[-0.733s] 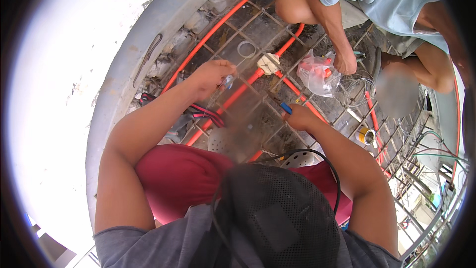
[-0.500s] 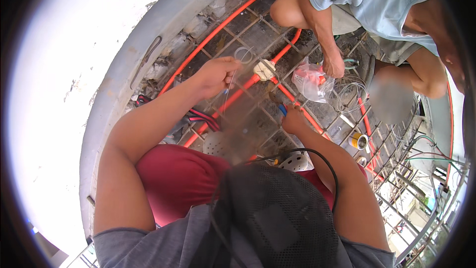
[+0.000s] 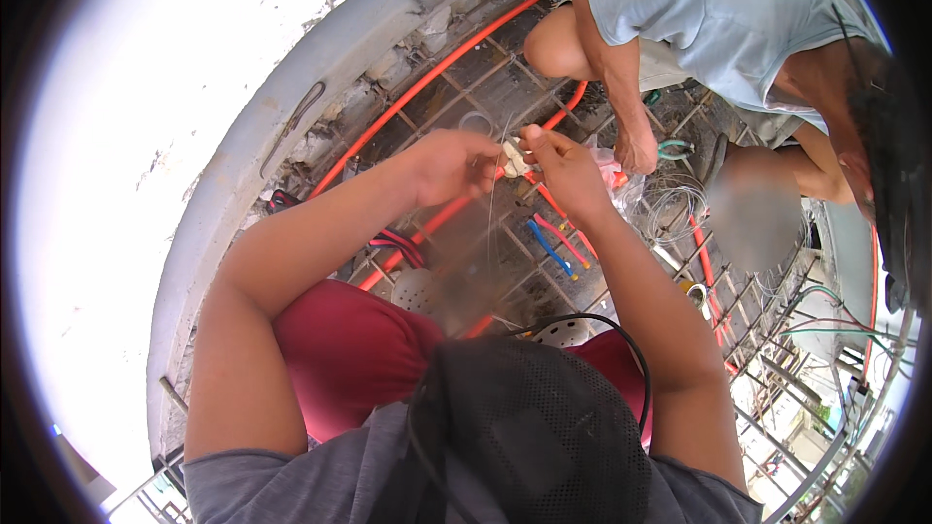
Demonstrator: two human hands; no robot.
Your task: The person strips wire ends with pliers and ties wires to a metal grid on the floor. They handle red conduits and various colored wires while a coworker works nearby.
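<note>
My left hand (image 3: pixel 458 167) pinches a thin metal wire (image 3: pixel 491 204), whose free length hangs below the fingers. Close to its right, my right hand (image 3: pixel 571 175) has thumb and fingers pressed together near the wire's upper end; what it grips is too small to make out. Between and behind both hands sits a cream junction box (image 3: pixel 515 161), partly covered by them, with orange conduit (image 3: pixel 442 223) running into it. Below my right hand, a pair of pliers (image 3: pixel 555 246) with one blue and one pink handle lies on the rebar grid, its head hard to see.
Opposite me at the right crouches a person (image 3: pixel 718 10) in a light blue shirt, one hand near a plastic bag (image 3: pixel 604 153). Beside that lie a wire coil (image 3: pixel 677 209), green-handled pliers (image 3: pixel 675 149) and a can (image 3: pixel 695 293). A curved wall edge (image 3: pixel 243 126) bounds the left.
My right hand has let go of the pliers, leaving them on the rebar, and has moved up beside my left hand. My left hand has shifted slightly right with the wire.
</note>
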